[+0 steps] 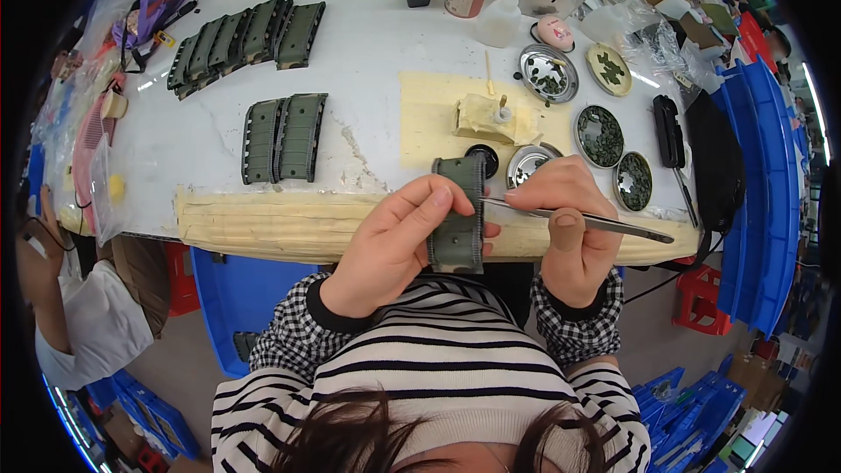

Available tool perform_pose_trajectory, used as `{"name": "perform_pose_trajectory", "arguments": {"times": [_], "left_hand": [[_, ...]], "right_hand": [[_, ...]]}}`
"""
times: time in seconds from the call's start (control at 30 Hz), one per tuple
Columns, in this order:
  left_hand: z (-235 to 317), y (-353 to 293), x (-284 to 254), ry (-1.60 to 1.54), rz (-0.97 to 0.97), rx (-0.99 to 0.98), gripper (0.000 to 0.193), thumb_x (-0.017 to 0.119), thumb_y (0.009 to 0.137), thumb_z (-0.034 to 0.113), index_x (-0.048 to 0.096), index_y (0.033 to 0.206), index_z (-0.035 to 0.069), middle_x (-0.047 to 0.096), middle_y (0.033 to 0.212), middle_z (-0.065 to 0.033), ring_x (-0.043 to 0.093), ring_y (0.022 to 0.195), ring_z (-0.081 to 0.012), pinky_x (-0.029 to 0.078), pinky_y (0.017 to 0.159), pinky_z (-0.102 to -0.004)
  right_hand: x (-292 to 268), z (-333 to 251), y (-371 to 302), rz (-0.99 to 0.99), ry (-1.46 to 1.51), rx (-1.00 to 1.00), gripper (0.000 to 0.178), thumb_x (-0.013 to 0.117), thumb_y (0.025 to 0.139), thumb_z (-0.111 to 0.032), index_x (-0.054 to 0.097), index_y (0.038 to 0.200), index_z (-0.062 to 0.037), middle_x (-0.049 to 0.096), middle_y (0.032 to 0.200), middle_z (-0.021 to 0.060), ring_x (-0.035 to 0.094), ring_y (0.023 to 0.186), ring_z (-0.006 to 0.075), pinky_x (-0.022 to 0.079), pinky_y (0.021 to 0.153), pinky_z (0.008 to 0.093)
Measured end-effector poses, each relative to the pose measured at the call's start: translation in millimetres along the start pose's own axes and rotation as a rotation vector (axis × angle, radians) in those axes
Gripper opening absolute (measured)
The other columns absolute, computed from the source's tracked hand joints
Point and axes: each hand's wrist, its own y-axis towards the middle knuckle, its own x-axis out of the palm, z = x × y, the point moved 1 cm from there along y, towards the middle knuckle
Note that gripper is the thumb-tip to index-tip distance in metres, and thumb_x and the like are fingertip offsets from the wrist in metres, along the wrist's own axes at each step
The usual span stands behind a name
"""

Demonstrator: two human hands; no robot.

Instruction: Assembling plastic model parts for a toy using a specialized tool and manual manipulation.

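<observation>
My left hand [381, 245] grips a dark green, slightly curved ribbed panel [457, 243] upright above the table's padded front edge, thumb and forefinger on its face and other fingers behind it. Closed around a pair of metal tweezers [629, 227], my right hand [580, 241] brings their tips to the panel's right edge. Whether the tips hold a small piece is too small to tell. Just beyond the panel is a small black round dish [482, 159]. A metal dish [529, 156] lies behind my right hand, which partly hides it.
Two similar green panels [284, 140] lie left of centre, with several more [245, 39] behind. Round dishes [600, 136] of small dark green pieces stand at right. A paper-wrapped block [495, 118] sits mid-table. Blue bins [753, 193] flank the right; another person's arm [44, 298] shows at left.
</observation>
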Motion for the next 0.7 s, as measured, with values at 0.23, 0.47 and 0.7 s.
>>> {"name": "perform_pose_trajectory", "arguments": {"times": [0.23, 0.47, 0.7], "left_hand": [[-1.0, 1.8, -2.4, -0.215, -0.095, -0.041, 0.031, 0.037, 0.104, 0.031, 0.051, 0.105, 0.003, 0.061, 0.101, -0.0107, 0.064, 0.098, -0.0209, 0.054, 0.089, -0.0375], [-3.5, 3.4, -6.3, -0.157, -0.055, -0.039, 0.027, 0.039, 0.104, 0.03, 0.048, 0.094, 0.007, 0.059, 0.096, -0.0061, 0.062, 0.089, -0.016, 0.054, 0.08, -0.032], [-3.4, 3.2, -5.4, -0.095, -0.084, 0.029, 0.033, 0.036, 0.104, 0.034, 0.044, 0.088, 0.007, 0.061, 0.097, -0.0118, 0.066, 0.096, -0.0229, 0.056, 0.084, -0.0347]], "right_hand": [[12.8, -8.7, 1.2, -0.121, -0.166, -0.089, 0.022, 0.067, 0.082, -0.015, 0.07, 0.099, -0.002, 0.066, 0.091, 0.0067, 0.056, 0.082, 0.0248, 0.045, 0.074, 0.0347], [16.0, -10.9, 1.2, -0.157, -0.295, -0.241, 0.023, 0.067, 0.085, -0.019, 0.069, 0.1, -0.0016, 0.065, 0.091, 0.0095, 0.059, 0.078, 0.0238, 0.047, 0.069, 0.0333], [13.4, -7.6, 1.2, -0.113, 0.18, 0.165, 0.021, 0.054, 0.094, -0.012, 0.067, 0.102, 0.0029, 0.063, 0.094, 0.0138, 0.061, 0.078, 0.0159, 0.051, 0.064, 0.0242]]}}
